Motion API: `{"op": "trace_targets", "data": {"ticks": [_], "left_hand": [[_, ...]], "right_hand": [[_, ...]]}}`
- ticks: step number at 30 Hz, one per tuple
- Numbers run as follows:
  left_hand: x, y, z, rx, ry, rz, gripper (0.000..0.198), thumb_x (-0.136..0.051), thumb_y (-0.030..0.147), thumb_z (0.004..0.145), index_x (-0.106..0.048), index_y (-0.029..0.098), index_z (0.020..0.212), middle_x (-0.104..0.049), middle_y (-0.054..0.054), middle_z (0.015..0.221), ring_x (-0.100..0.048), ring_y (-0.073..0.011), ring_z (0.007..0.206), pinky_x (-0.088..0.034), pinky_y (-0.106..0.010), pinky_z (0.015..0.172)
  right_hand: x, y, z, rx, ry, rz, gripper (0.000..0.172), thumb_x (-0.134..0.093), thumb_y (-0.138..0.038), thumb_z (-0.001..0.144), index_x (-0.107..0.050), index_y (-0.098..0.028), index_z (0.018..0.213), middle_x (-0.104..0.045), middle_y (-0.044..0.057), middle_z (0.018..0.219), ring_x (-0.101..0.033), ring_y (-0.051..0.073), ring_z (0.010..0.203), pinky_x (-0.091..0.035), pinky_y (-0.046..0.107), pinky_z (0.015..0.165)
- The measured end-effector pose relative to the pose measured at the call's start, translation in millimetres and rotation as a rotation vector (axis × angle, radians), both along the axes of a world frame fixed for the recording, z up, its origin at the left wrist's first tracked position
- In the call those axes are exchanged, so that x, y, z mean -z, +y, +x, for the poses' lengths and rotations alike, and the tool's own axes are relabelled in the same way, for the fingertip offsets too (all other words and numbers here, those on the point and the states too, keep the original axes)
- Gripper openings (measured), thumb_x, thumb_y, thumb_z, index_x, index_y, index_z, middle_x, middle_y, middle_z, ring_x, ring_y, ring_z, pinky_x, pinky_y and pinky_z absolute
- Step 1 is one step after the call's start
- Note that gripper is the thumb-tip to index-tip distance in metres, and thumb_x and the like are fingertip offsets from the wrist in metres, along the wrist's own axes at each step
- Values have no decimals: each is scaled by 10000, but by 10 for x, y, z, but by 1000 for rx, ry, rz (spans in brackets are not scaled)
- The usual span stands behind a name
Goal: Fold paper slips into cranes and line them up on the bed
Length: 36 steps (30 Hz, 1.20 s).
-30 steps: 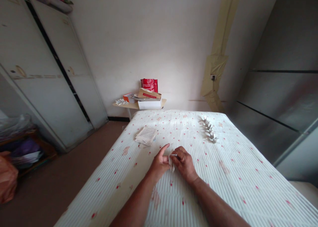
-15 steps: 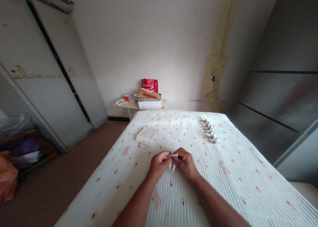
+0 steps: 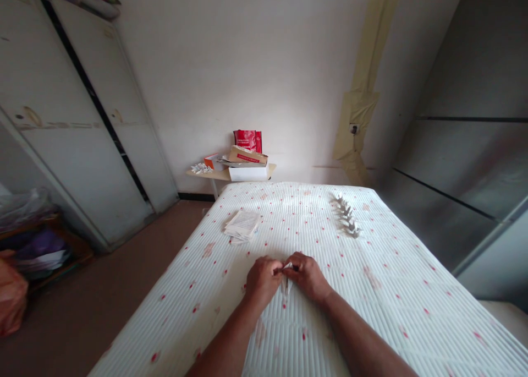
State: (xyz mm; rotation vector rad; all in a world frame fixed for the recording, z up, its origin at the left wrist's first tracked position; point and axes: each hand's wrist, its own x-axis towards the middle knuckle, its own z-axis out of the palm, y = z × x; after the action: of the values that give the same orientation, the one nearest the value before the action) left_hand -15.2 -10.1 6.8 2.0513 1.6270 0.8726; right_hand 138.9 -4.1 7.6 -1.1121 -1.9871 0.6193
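My left hand (image 3: 264, 277) and my right hand (image 3: 306, 275) come together over the near middle of the bed, both closed in a pinch. Between them is a small folded piece of printed paper (image 3: 286, 287), its narrow end pointing down toward me. My fingers cover most of its upper part. Beyond my left hand lies a loose stack of printed paper sheets (image 3: 243, 225). Farther off to the right, several folded paper figures (image 3: 347, 217) stand in a row; they look like paper cranes.
A ribbed white bedspread (image 3: 371, 322) with red spots covers the bed. Past its far edge, a small table (image 3: 214, 174) bears a white box (image 3: 248, 173), a red bag (image 3: 246, 140) and a pile of small white pieces (image 3: 201, 168). Cabinets (image 3: 82, 118) stand at the left.
Both hands have shifted slightly toward me and the left fingers have curled closer in. Less of the folded paper's upper part shows now. The stack and the row of figures have stayed put.
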Motion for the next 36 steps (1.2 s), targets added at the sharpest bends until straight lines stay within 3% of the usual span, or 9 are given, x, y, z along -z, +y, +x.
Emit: {"op": "trace_targets", "data": {"ticks": [7,17,23,26,30,36], "left_hand": [[-36,-8,15,-60,162,-87,106,-565,170,696,-664,195,667,-576,14,693,-511,-114,738,-318,-206,661],[-1,-34,63,-101,267,-19,108,-574,247,748,-646,198,685,-597,11,722,-533,-125,770,-329,-216,661],[15,-67,80,-121,269,25,17,-572,190,744,-581,198,755,-588,24,741,-520,-121,754,-329,-214,653],[33,-80,78,-95,242,60,92,-556,138,746,-568,208,804,-584,28,761,-512,-118,770,-338,-212,676],[40,-77,73,-10,243,92,135,-524,113,774,-613,215,784,-597,7,792,-511,-130,827,-348,-228,733],[33,-68,74,9,274,76,170,-522,156,802,-663,244,836,-598,-4,802,-513,-143,854,-353,-238,746]], "right_hand": [[-78,54,162,-45,-95,-178,83,-551,-144,700,-632,-153,680,-552,-6,674,-503,108,640,-357,197,588],[-108,-14,18,218,-378,-201,151,-490,-129,726,-582,-156,609,-553,-3,635,-480,96,599,-293,197,569],[-20,-55,-23,317,-397,-130,104,-479,-151,773,-571,-167,729,-576,19,747,-515,105,650,-298,193,576],[45,-75,-14,337,-346,-90,89,-494,-136,760,-546,-166,826,-567,12,777,-518,106,651,-315,187,578],[51,-116,7,303,-332,-26,87,-485,-106,765,-544,-165,789,-537,5,782,-517,94,630,-330,182,574],[-4,-141,-6,267,-433,-10,190,-441,-131,836,-607,-173,754,-540,19,828,-543,83,648,-334,181,575]]}}
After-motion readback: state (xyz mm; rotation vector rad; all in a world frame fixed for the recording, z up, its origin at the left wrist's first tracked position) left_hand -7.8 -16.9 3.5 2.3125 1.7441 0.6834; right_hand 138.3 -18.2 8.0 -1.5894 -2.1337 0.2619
